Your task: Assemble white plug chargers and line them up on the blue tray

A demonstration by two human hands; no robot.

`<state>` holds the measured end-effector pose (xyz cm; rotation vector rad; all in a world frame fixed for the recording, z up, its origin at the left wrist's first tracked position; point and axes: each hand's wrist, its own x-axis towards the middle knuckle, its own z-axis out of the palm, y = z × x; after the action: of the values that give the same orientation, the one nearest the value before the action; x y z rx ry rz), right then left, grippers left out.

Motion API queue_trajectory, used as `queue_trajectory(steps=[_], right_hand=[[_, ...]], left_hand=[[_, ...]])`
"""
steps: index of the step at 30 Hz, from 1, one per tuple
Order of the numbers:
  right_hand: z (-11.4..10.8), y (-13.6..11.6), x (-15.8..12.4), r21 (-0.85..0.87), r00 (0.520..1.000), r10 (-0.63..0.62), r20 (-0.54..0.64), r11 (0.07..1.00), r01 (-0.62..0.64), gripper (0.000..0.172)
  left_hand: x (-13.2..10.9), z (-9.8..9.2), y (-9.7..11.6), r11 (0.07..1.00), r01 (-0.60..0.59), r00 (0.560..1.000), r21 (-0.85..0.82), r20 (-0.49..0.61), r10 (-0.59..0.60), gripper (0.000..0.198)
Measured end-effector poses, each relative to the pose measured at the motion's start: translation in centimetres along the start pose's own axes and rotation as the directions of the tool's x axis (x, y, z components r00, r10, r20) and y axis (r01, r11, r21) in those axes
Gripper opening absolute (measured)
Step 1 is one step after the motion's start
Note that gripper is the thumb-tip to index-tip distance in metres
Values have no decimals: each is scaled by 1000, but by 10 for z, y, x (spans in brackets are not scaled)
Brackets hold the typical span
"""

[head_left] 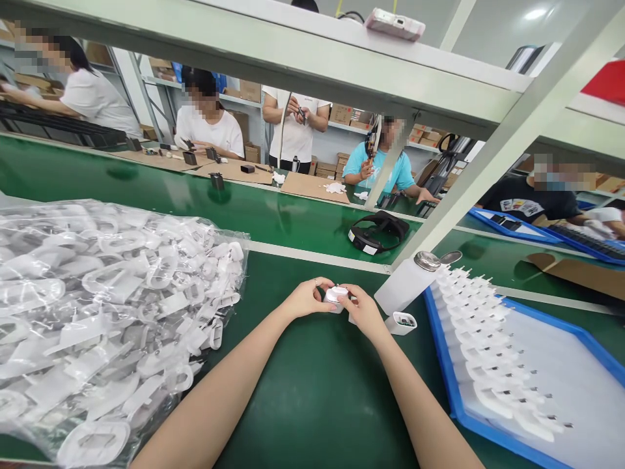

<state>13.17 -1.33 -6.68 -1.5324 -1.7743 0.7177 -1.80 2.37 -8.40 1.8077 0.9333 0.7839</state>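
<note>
Green surface (312, 391), seen from the worker's head. At the left lies a clear bag (97, 312) heaped with loose white plastic pieces. At the right is a blue tray (442, 352) carrying finished-looking white pieces (488, 339) in ordered rows, pins upward. Loose stock and ordered rows thus flank the hands, apparently so that either can be reached without leaning. A white bottle (405, 286) with a metal cap leans at the tray's near corner, and a small open-ended white housing (401, 322) lies just beside the right wrist. A black headset (378, 231) rests further back, well apart.

In the centre, the left hand (305, 299) and right hand (364, 311) meet. The fingers of both are curled and pinched on one small white part (336, 296), held just above the surface between the fingertips, probably so that both thumbs can bear on it. Whether it touches the surface cannot be told.
</note>
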Motion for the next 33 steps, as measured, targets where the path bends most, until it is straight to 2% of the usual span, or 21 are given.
queue_trajectory(steps=[4,9,12,14,17,21,26,28,31,33], right_hand=[[-5,1,-1,-32,998,54,33,998,-53,36],[-9,1,1,-22,996,53,67,998,-51,26],[-13,-3,8,2,990,57,130,998,-58,18],[-17,-8,13,-91,981,81,177,994,-65,13],[-21,-20,21,-333,974,129,185,941,-61,12],[-20,-35,28,-538,969,182,169,840,-64,18],[-17,-42,32,-640,959,187,211,768,-9,14],[-18,-42,31,-628,963,147,224,778,27,13],[-19,-43,23,-601,978,74,197,797,61,9],[-18,-44,11,-593,984,50,173,803,63,11]], left_hand=[[-2,-2,3,1000,-5,1000,-23,-4,5,39],[-2,-5,10,997,49,999,64,-12,-48,30],[1,-10,21,986,88,996,145,12,-90,26],[6,-12,33,956,123,991,267,25,-134,21],[20,-9,52,854,205,973,478,-1,-232,11],[36,1,68,744,296,949,599,-99,-298,28],[33,3,68,745,266,954,612,-59,-292,31],[28,2,68,739,261,956,622,-62,-287,29],[19,0,69,771,219,973,598,-76,-217,25],[10,-2,70,788,187,978,586,-38,-203,19]])
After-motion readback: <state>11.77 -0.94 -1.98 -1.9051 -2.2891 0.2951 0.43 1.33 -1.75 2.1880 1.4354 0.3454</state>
